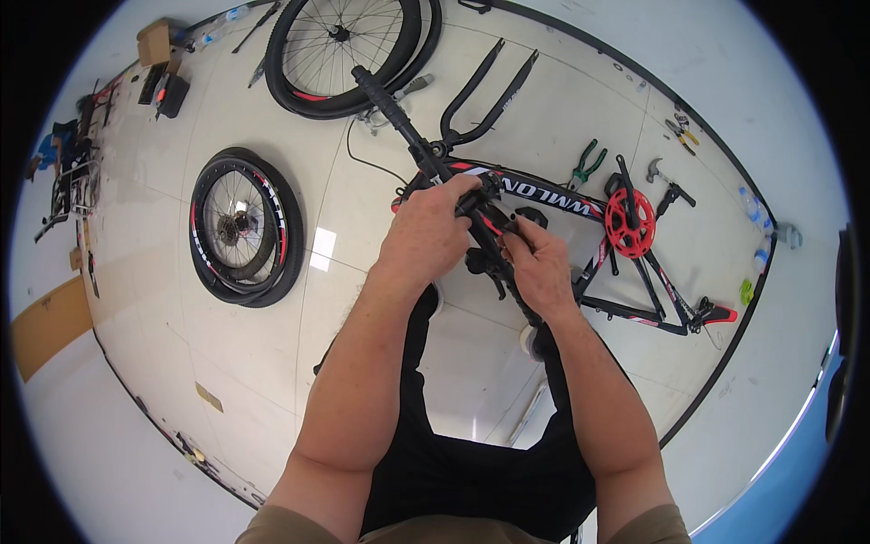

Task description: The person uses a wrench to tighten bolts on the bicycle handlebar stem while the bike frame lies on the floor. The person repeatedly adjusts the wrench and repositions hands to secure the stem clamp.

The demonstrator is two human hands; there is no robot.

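A black bicycle handlebar (391, 111) slants across the middle, with a dark grip at its far end. My left hand (424, 225) is closed around its middle, thumb and forefinger by the dark clamp parts there. Just to the right, my right hand (542, 267) is in a pinch close against the bar. Whatever lies between those fingertips is hidden. Below the hands, a black brake lever (489, 265) hangs off the bar. Beneath and to the right lies the black, white and red bike frame (544, 188), bearing a red chainring (630, 223).
Beyond the handlebar lie a black fork (489, 127) and large wheels (313, 95). More wheels (201, 231) rest at left. Green-handled pliers (587, 165), a hammer (666, 174) and yellow-handled pliers (681, 134) are right of the frame. Bottles (752, 207) stand along the right wall.
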